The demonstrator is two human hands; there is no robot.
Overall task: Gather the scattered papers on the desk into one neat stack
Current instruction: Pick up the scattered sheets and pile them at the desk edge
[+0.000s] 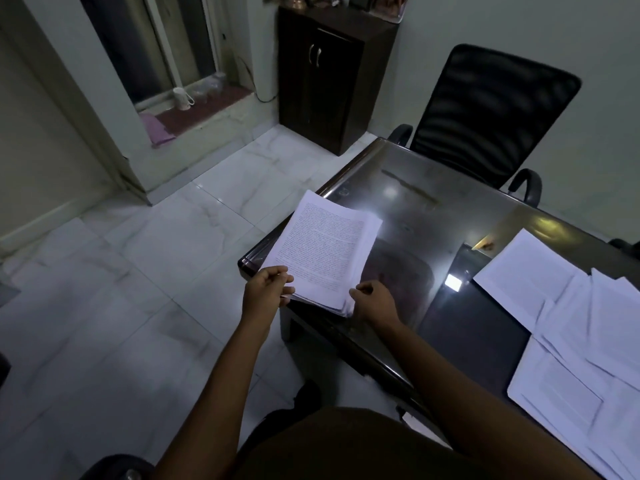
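Left hand point(266, 289) and right hand point(372, 301), fingers curled, pinch near corners of one thick printed stack point(322, 254); several loose white sheets point(571, 323) overlap on the desk point(433, 209).

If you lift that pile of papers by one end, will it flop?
Probably floppy: the pile is loose, unbound sheets. Sheets may slip apart; the edges near the right hand look fanned. It should slide easily on the glossy desk.

Both bare forearms stretched forward from the lower frame, left hand point(266, 289) curled, thumb on top, pinching the near left corner of the paper stack point(325, 251), right hand point(375, 301) curled, gripping its near right corner
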